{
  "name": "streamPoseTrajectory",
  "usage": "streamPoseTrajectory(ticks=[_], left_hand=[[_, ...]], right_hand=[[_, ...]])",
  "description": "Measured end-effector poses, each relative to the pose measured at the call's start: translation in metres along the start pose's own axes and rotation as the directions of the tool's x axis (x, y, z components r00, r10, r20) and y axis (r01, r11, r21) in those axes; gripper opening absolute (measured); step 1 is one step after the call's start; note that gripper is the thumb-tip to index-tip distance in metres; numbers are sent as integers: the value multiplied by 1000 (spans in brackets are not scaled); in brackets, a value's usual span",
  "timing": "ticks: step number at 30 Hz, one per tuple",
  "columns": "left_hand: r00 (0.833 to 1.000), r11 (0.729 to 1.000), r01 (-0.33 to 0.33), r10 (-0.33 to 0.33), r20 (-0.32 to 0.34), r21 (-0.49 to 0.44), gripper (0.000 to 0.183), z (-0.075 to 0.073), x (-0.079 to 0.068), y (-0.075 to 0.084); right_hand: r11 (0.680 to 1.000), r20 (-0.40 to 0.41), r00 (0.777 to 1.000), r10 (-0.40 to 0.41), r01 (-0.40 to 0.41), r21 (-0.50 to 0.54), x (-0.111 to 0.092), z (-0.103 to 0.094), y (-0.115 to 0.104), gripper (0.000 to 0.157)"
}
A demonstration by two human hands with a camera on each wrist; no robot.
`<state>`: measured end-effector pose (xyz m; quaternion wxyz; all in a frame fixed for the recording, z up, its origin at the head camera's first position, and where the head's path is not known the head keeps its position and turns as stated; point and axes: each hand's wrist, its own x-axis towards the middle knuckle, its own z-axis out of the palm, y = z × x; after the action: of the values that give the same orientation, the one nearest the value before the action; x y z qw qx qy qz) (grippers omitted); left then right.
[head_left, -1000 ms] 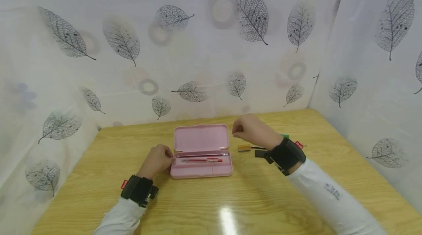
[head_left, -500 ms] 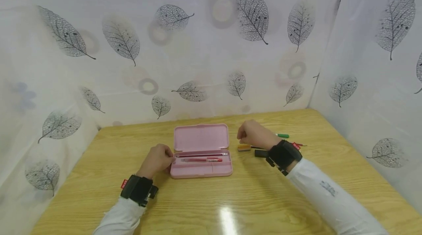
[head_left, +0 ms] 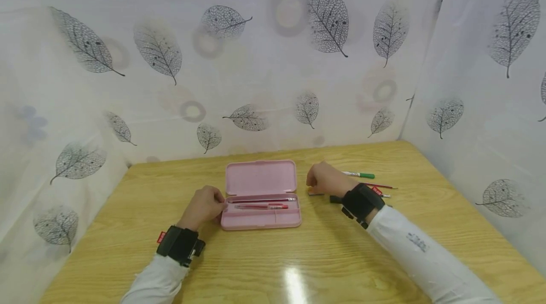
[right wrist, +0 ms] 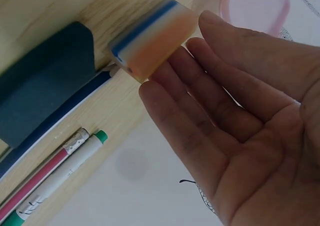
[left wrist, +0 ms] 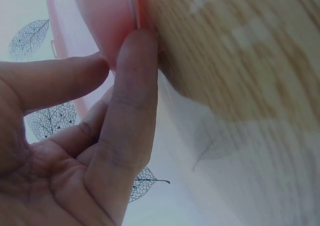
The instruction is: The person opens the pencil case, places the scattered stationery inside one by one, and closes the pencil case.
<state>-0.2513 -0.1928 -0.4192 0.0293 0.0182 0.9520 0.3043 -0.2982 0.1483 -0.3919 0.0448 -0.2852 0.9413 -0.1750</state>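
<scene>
An open pink pencil case lies on the table with a pencil and a red pen inside. My left hand pinches its left edge between thumb and index finger, close up in the left wrist view. To the right of the case, my right hand is low over an orange, white and blue eraser. Thumb and index finger, only slightly bent, stand at opposite ends of the eraser. From above, the hand covers most of it.
A dark flat block lies beside the eraser, with a dark blue strip along it. Farther right are a green-capped marker, a red pencil and another pencil's white end. A leaf-patterned curtain encloses the table's back and sides.
My right hand has moved from beside the case's lid, lower and slightly right, down to the eraser. The marker and pencils show more from behind it. My left hand stays put.
</scene>
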Motion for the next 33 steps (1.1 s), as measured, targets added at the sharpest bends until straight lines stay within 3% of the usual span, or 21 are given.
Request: streamPoseTrajectory(ticks=[14, 33], left_hand=[[1000, 1000, 12, -12, 5, -7, 10, 0, -1, 0], [1000, 1000, 24, -24, 7, 4, 10, 1, 1, 0]], right_hand=[[999, 8, 1000, 16, -16, -38, 2, 8, 1, 5], [999, -22, 1000, 14, -15, -53, -1, 9, -1, 4]])
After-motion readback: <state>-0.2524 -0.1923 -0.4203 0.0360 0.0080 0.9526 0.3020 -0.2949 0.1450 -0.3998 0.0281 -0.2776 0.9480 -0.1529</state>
